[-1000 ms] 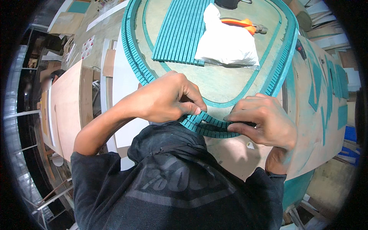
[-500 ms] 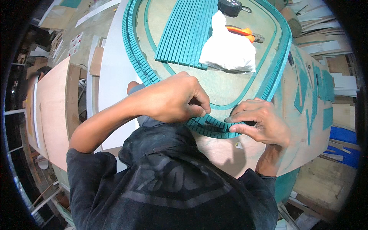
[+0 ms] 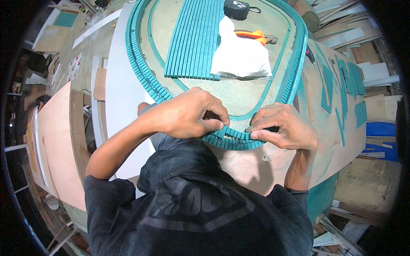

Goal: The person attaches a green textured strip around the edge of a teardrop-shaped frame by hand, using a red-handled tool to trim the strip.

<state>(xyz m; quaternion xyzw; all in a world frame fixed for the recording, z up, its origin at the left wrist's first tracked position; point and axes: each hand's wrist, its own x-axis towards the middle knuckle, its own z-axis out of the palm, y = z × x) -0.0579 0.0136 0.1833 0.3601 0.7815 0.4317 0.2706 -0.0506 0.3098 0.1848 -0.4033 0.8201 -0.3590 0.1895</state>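
A large rounded ring of teal board, lined with notched edging, curves around toward me. At its near bend, a short notched teal strip bows inward, with a gap between it and the outer wall. My left hand comes over from the left, thumb and forefinger pinched on the strip's left part. Opposite it, my right hand pinches the strip's right end, thumb on the near side and fingers on the far side. The fingertips partly cover both ends of the strip.
Inside the ring lie a grooved teal panel, a white plastic bag, an orange-handled tool and a black tape measure. Teal offcuts lie on the plywood at right. A small white piece sits near the bend.
The notched strip now bows away from the outer wall, opening a gap. My right hand has come slightly closer to my left. The whole view has shifted a little.
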